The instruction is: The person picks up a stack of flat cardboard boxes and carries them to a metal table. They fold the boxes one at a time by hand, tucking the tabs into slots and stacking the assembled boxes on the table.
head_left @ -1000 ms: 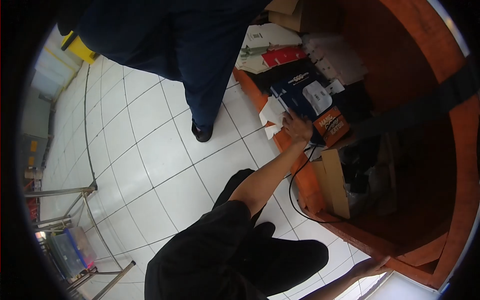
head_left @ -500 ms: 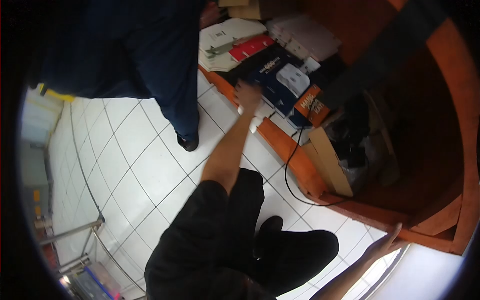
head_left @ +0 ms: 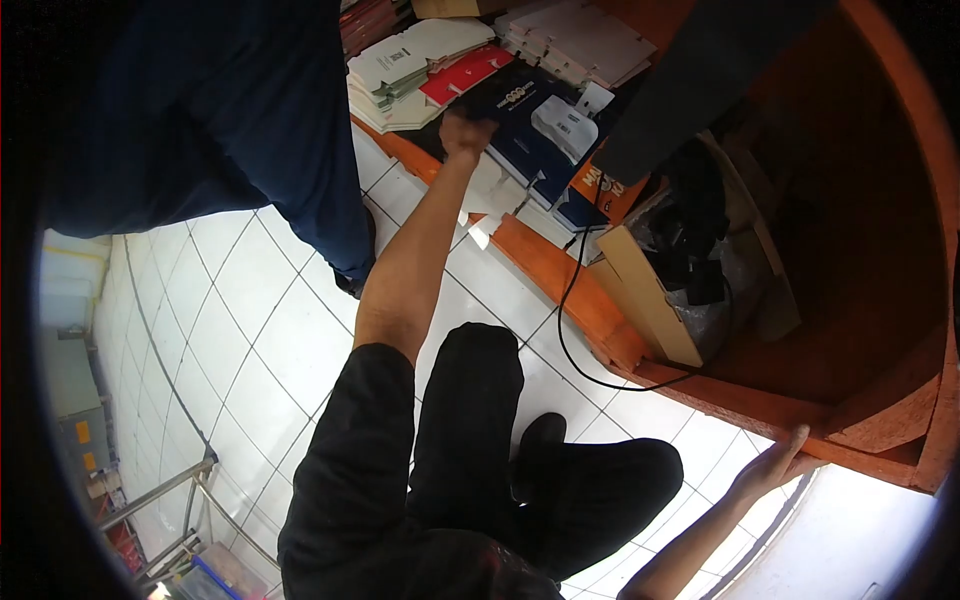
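My left hand (head_left: pixel 466 134) reaches to the near left edge of a dark blue printed flat carton (head_left: pixel 520 125). Its fingers are curled, and I cannot make out what lies inside them. A white label-like packet (head_left: pixel 566 127) rests on the blue carton. Red flat packaging (head_left: pixel 466 74) and pale folded cartons (head_left: pixel 405 65) lie just beyond this hand. My right hand (head_left: pixel 772 468) grips the front edge of the orange-brown wooden cabinet (head_left: pixel 735 413), thumb on top and fingers underneath.
An open cardboard box (head_left: pixel 650 300) holds black items and clear plastic. A black cable (head_left: pixel 562 330) loops over the cabinet edge. An orange printed box (head_left: pixel 618 195) is partly covered by a dark strap-like shape (head_left: pixel 690 90). Another person's dark-clothed leg (head_left: pixel 310 170) stands at left. A metal rack (head_left: pixel 160 490) is lower left.
My left hand has moved farther along the stack to the blue carton's left edge. My right hand stays on the cabinet edge. The view has shifted slightly.
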Motion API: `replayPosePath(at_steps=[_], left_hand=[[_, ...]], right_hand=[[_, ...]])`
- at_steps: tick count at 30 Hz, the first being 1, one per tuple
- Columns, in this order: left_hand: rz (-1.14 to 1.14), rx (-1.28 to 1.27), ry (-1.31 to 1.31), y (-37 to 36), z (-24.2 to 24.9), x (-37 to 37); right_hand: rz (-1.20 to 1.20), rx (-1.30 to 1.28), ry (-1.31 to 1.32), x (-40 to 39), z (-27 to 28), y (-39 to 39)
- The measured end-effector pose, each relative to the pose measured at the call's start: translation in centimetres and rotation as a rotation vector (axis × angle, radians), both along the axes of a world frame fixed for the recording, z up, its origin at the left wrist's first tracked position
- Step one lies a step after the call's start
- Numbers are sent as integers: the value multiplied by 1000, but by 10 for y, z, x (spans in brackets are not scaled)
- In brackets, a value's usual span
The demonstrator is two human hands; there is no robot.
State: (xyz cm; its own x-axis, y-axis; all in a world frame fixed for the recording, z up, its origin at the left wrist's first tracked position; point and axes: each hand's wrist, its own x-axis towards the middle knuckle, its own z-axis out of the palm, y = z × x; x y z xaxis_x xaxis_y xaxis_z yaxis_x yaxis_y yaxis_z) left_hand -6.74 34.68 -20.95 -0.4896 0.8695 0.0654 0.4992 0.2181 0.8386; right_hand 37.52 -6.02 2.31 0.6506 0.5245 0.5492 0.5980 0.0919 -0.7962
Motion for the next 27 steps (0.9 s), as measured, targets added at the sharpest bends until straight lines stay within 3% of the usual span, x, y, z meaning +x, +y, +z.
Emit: replayPosePath(at_steps=[1,3,4,6,9,10,12,13,17,19,22,24,26,27], left_hand=[[-3,1,1,6,6,4],[170,-31,-727,13,20,14],[168,-32,-726,8,36,18],[97,113,-1186,-14,74,28],[117,155,-1385,-30,90,47],[116,161,-1384,-29,90,54],[334,72,-1111,-26,83,66],[276,192,-1115,-15,51,70],[130,412,-1407,-34,32,94],[238,362,-1137,-37,27,92],[116,608,-1006,-50,48,92],[138,585,-1054,-57,72,89],[17,709,-759,-53,82,74],[58,645,-795,-62,99,73]], right_hand=[[-3,1,1,0,0,1],[-15,-10,35,0,0,1],[-17,-9,36,-1,0,1],[-12,20,33,-3,0,2],[33,23,56,-3,1,1],[37,27,58,-5,2,2],[3,19,63,-9,3,5],[5,28,62,-9,4,5],[-19,-6,39,-11,5,6],[-46,-39,37,-14,6,4],[-51,-61,25,-23,9,7],[-7,-82,45,-24,11,6],[-44,-88,10,-22,4,5],[-28,-87,42,-23,2,4]])
